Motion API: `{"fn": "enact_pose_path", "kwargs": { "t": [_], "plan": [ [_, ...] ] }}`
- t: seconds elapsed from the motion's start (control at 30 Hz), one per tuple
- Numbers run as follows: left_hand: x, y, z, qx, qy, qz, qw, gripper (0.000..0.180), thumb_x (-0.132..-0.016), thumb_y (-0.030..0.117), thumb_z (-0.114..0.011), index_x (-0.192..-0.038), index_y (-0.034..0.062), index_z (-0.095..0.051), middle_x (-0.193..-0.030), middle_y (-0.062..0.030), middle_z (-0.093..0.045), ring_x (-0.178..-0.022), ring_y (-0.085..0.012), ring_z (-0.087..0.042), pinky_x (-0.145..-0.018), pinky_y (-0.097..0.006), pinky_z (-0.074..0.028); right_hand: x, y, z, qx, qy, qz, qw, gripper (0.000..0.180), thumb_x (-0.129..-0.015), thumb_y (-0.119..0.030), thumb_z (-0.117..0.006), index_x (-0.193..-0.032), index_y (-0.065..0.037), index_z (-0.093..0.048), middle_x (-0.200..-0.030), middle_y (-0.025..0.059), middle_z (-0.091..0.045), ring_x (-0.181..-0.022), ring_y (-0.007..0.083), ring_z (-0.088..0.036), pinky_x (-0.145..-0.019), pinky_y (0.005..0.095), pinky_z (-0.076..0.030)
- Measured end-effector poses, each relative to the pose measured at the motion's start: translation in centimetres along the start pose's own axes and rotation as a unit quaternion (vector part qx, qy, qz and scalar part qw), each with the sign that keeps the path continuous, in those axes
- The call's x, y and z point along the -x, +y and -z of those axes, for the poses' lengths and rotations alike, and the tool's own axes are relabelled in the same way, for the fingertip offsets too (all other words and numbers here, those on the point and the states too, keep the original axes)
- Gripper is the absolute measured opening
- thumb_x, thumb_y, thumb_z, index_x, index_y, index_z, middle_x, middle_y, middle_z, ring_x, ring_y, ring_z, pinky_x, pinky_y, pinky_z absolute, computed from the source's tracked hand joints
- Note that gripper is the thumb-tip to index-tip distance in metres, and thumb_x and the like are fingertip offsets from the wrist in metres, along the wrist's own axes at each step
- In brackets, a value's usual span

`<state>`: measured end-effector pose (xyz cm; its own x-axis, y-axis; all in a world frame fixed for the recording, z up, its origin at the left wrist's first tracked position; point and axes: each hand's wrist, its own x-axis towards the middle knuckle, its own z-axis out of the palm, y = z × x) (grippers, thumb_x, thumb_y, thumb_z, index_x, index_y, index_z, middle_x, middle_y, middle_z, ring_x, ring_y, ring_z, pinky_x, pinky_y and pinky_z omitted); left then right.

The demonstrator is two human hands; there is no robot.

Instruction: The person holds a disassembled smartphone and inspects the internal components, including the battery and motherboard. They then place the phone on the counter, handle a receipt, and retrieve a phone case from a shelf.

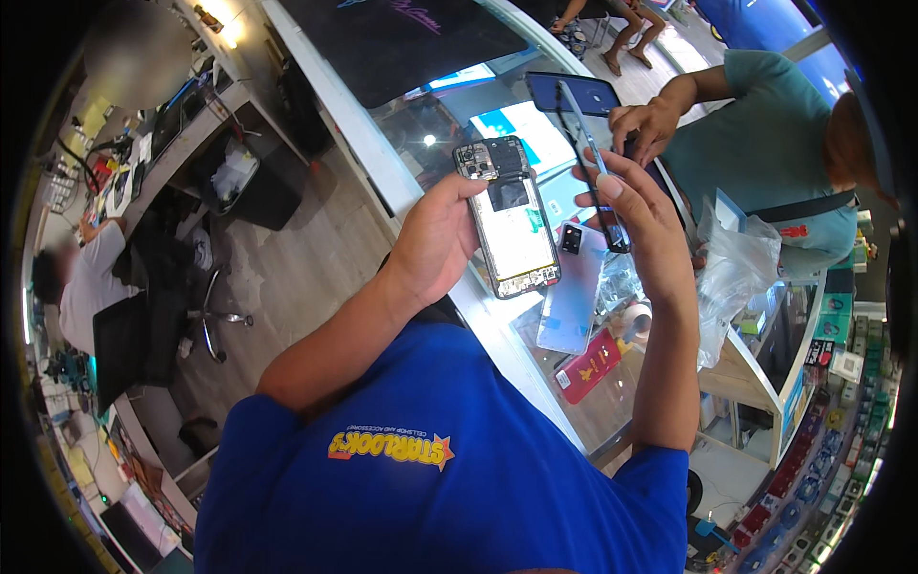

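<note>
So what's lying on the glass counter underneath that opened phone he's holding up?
Below the opened phone in the left hand lies a pale phone back cover on the glass counter, with a red flat packet beside it. The phone hides part of the cover's edge and the glass beneath.

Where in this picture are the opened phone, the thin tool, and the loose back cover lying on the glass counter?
opened phone (pixel 514 225): head view, on its pale middle panel.
thin tool (pixel 585 134): head view, on its slim shaft.
loose back cover (pixel 572 292): head view, on its shiny flat face.
</note>
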<state>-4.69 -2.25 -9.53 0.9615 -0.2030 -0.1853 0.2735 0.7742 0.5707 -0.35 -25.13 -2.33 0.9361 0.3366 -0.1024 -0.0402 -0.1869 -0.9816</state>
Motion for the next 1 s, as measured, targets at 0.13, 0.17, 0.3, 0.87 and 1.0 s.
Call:
{"fn": "enact_pose_path", "kwargs": {
  "t": [0.13,0.17,0.3,0.87,1.0],
  "plan": [
    [1.2,0.4,1.1,-0.035,-0.012,-0.041,0.998,0.053,-0.097,0.013,-0.044,-0.148,-0.0012,-0.044,-0.144,-0.0196,-0.059,-0.13,-0.0259,-0.06,-0.113,-0.041,-0.046,-1.0,2.5,-0.4,0.11,0.048,0.03,0.992,0.063,-0.097,-0.038,-0.073,-0.143,0.002,-0.056,-0.128,0.0163,-0.069,-0.106,0.0189,-0.065,-0.09,0.0322,-0.051],
    [1.7,0.6,1.3,-0.039,-0.008,-0.043,0.998,0.055,-0.096,0.011,-0.044,-0.149,-0.0013,-0.042,-0.145,-0.0199,-0.058,-0.131,-0.0265,-0.06,-0.114,-0.041,-0.045,-1.0,2.5,-0.9,0.144,0.05,0.032,0.988,0.065,-0.096,-0.039,-0.073,-0.143,0.002,-0.056,-0.129,0.017,-0.069,-0.106,0.0188,-0.065,-0.089,0.0321,-0.051],
    [3.9,1.5,1.5,-0.075,0.011,-0.042,0.996,0.062,-0.092,0.004,-0.046,-0.153,-0.0007,-0.036,-0.149,-0.0205,-0.055,-0.134,-0.0283,-0.058,-0.115,-0.042,-0.044,-1.1,2.7,-3.7,0.317,0.052,0.075,0.944,0.068,-0.092,-0.042,-0.075,-0.142,-0.001,-0.057,-0.129,0.021,-0.068,-0.111,0.0274,-0.067,-0.091,0.0394,-0.053],
    [5.1,0.9,1.6,-0.104,0.004,-0.071,0.992,0.05,-0.105,0.008,-0.046,-0.154,0.0086,-0.034,-0.134,-0.0061,-0.052,-0.127,-0.0144,-0.053,-0.108,-0.035,-0.045,-1.9,-0.9,-10.5,0.385,-0.005,0.335,0.86,0.038,-0.085,-0.019,-0.08,-0.118,-0.002,-0.072,-0.125,0.0187,-0.068,-0.113,0.0362,-0.065,-0.097,0.0427,-0.053],
    [4.8,0.9,1.7,-0.117,-0.002,-0.07,0.991,0.049,-0.105,0.008,-0.045,-0.153,0.0088,-0.035,-0.134,-0.0055,-0.052,-0.125,-0.0124,-0.052,-0.106,-0.033,-0.045,-2.3,-1.1,-11.0,0.389,-0.009,0.327,0.861,0.034,-0.085,-0.019,-0.08,-0.114,-0.001,-0.074,-0.123,0.0184,-0.069,-0.107,0.0358,-0.067,-0.092,0.0423,-0.055]
  ]
}}
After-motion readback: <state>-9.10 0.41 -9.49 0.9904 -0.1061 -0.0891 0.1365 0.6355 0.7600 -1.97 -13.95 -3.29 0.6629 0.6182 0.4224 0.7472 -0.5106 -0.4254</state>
